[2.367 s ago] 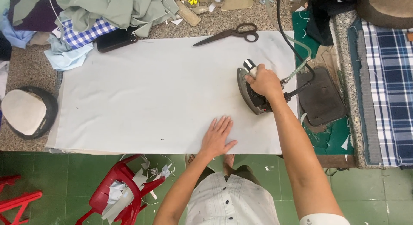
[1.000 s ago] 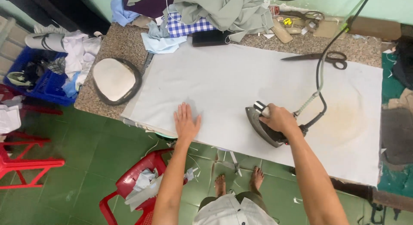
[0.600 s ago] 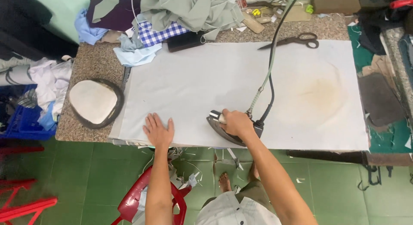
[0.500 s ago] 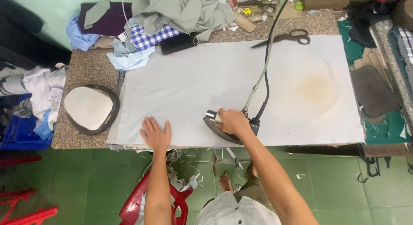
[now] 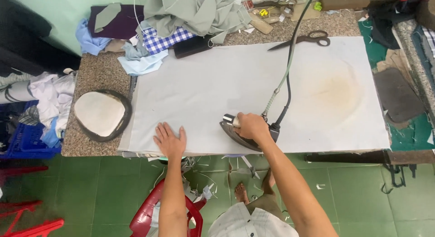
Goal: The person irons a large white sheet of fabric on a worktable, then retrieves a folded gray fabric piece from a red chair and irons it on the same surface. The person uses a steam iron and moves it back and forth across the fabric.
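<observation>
One iron (image 5: 242,135), one scissors (image 5: 302,39) (both dark), two stools (image 5: 149,214).

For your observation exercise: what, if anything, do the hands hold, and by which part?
The right hand grips the iron by its top handle; the left hand lies flat on the cloth.

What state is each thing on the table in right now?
Dark metal iron: flat on the cloth, gripped by right hand.
Pale grey cloth: spread flat, brown scorch mark at right, pressed by open left hand.
Black-handled scissors: closed, lying flat.
Green fabric pile: crumpled.
</observation>
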